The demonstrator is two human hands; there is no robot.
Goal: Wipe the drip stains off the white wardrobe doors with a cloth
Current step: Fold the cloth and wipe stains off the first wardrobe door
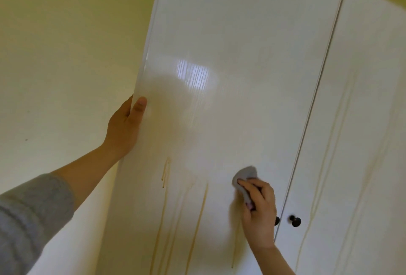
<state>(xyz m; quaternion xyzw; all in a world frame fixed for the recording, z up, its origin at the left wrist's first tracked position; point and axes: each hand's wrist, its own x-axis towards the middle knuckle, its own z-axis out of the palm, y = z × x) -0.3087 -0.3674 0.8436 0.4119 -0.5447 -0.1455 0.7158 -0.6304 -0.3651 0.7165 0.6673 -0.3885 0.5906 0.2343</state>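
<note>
A glossy white left wardrobe door (219, 110) fills the middle of the view. Brownish drip stains (198, 219) run down its lower part, with shorter ones at the left. My right hand (259, 215) presses a grey cloth (246, 175) flat against this door, just left of the gap between the doors. My left hand (124, 129) grips the door's left edge, thumb on the front face. The right wardrobe door (356, 142) carries faint long yellowish streaks (329, 153).
Two dark round knobs sit low beside the door gap, the right one (295, 221) in full view, the left one (276, 221) partly behind my right hand. A pale yellow wall (66, 55) lies left of the wardrobe. My grey sleeve (28, 219) crosses the lower left.
</note>
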